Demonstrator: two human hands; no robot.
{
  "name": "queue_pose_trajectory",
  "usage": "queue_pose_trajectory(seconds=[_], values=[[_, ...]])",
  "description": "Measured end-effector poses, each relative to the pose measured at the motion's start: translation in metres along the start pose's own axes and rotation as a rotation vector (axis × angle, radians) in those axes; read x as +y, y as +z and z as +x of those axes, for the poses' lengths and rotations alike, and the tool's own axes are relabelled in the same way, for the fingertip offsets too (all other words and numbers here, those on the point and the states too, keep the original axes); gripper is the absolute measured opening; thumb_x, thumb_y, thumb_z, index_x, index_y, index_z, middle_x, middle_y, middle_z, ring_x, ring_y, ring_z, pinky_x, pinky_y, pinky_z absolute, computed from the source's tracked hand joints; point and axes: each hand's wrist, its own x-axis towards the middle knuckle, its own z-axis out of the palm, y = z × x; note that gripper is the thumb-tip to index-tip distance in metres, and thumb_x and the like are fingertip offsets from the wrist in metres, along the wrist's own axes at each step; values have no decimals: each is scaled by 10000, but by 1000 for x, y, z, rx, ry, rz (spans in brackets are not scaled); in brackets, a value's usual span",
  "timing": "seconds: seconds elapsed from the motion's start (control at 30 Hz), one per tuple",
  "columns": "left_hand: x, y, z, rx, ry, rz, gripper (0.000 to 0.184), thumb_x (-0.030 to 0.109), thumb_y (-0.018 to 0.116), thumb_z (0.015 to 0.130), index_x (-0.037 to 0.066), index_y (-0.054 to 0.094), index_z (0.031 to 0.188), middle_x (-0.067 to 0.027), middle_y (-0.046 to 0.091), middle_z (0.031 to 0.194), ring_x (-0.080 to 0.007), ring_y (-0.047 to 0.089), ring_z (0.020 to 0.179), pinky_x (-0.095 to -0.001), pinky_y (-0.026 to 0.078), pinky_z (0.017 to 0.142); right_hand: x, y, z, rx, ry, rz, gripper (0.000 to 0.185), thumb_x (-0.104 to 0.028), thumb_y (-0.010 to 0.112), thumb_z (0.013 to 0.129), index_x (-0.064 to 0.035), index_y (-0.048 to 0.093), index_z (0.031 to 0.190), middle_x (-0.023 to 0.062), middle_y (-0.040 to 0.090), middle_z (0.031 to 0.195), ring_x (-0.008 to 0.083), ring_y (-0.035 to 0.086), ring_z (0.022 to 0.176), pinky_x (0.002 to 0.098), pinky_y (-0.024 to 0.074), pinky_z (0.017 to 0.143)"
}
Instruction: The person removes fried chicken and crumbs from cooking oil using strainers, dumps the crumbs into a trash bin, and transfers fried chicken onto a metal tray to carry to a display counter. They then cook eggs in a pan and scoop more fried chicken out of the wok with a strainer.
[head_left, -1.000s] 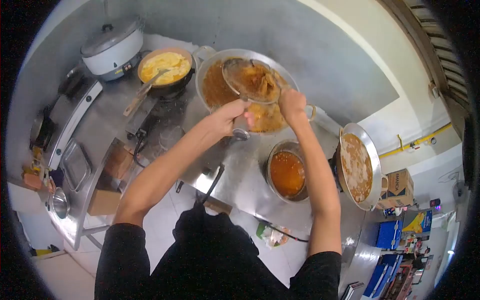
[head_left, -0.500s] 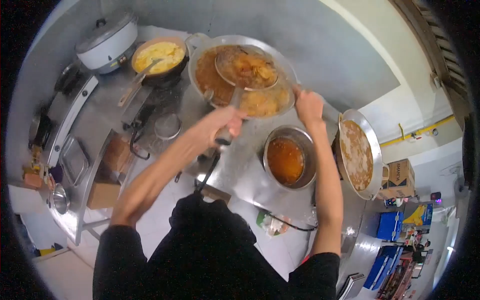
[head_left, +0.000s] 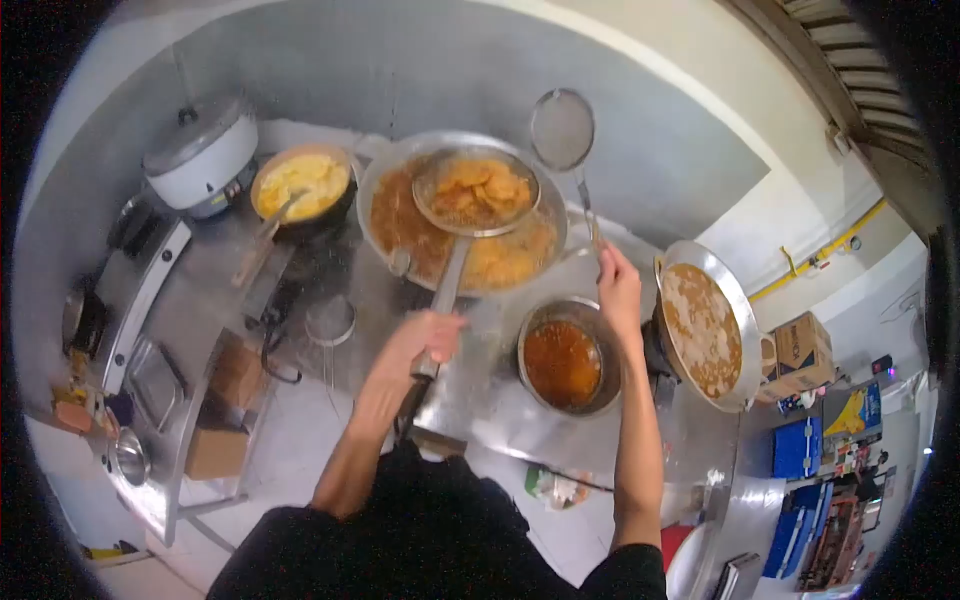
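My left hand [head_left: 428, 338] is closed round the handle of a large round strainer [head_left: 452, 275], whose basket holds fried golden pieces [head_left: 484, 190] over a wide wok [head_left: 385, 180] of brown bubbling oil. More yellowish food floats at the wok's right side. In my right hand [head_left: 618, 278] is the handle of a smaller mesh skimmer [head_left: 563, 130], raised upright beyond the wok's right rim with nothing visible in it. Below and between my arms stands a metal pot [head_left: 610, 345] of reddish-brown liquid.
At the left are a rice cooker [head_left: 203, 160] and a pan of yellow food [head_left: 303, 187] with tongs. Another wok [head_left: 745, 330] of foamy oil stands right, by a cardboard box [head_left: 803, 352]. A small round strainer [head_left: 330, 320] lies on the steel counter [head_left: 465, 385].
The large strainer with the fried pieces has turned more level and its handle now points down. The smaller skimmer has come up and away from the wok to the right.
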Motion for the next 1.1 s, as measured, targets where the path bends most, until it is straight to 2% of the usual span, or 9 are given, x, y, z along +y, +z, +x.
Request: queue_pose_trajectory(seconds=[0.03, 0.1, 0.13, 0.23, 0.3, 0.33, 0.53, 0.77, 1.1], values=[[-12, -1, -4, 6, -20, -12, 121, 42, 536, 899, 66, 435, 963, 79, 346, 564, -19, 303, 378, -186, 224, 301, -2, -8, -15, -15, 14, -12, 342, -227, 459, 976, -20, 580, 1220, 158, 662, 744, 252, 652, 681, 370, 470, 616], [-2, 5, 3, -39, -30, 1, 129, 29, 535, 894, 66, 430, 960, 81, 341, 565, -18, 306, 383, -192, 217, 303, -13, -18, -10, -92, 262, 340, 354, -240, 474, 980, -5, 579, 1223, 10, 539, 635, 92, 528, 589, 271, 419, 555], [-3, 1, -1, -52, -22, -10, 134, 31, 539, 889, 60, 434, 967, 77, 360, 571, -20, 317, 387, -197, 224, 313, -29, -27, -18, -85, 336, 426, 347, -263, 474, 984, -36, 594, 1218, -53, 384, 617, 54, 397, 551, 222, 352, 504], [-11, 20, 2, 5, 91, 218, 96, 36, 520, 895, 62, 438, 937, 70, 394, 576, -37, 342, 391, -207, 243, 338, -34, -44, -26, -119, 483, 570, 343, -331, 454, 987, -117, 607, 1208, -76, 384, 589, 30, 317, 453, 198, 244, 401], [-10, 8, 9, -130, 314, 347, 94, 23, 514, 890, 66, 435, 918, 76, 382, 573, -44, 344, 395, -211, 246, 345, -33, -58, -44, -168, 449, 537, 355, -347, 431, 993, -130, 581, 1232, -80, 357, 578, 29, 303, 448, 190, 232, 395], [-10, 22, 2, -61, 183, 281, 122, 26, 551, 876, 71, 440, 897, 85, 363, 571, -31, 332, 395, -207, 250, 342, -45, -67, -38, -168, 519, 657, 361, -319, 432, 994, -97, 572, 1241, -71, 384, 591, 38, 311, 450, 198, 240, 391], [-59, 65, -70, -50, 151, 263, 141, 53, 578, 880, 83, 452, 934, 89, 354, 568, -4, 319, 394, -187, 241, 316, -60, -125, -47, -253, 587, 1029, 335, -233, 421, 990, -55, 466, 1270, -51, 373, 639, 25, 277, 459, 180, 200, 375], [-135, 86, -147, -35, 83, 259, 178, 64, 586, 872, 74, 465, 1002, 74, 346, 573, -1, 309, 382, -192, 216, 283, -33, -211, -75, -345, 523, 1020, 342, -247, 444, 985, -49, 474, 1262, -53, 360, 660, 12, 255, 470, 174, 190, 377], [-237, 86, -167, -129, -187, 238, 217, 76, 607, 871, 76, 442, 1012, 54, 336, 569, -14, 311, 356, -200, 252, 257, -15, -274, -154, -180, 518, 602, 376, -343, 490, 967, -97, 545, 1246, -86, 366, 623, 3, 281, 466, 166, 191, 398]])
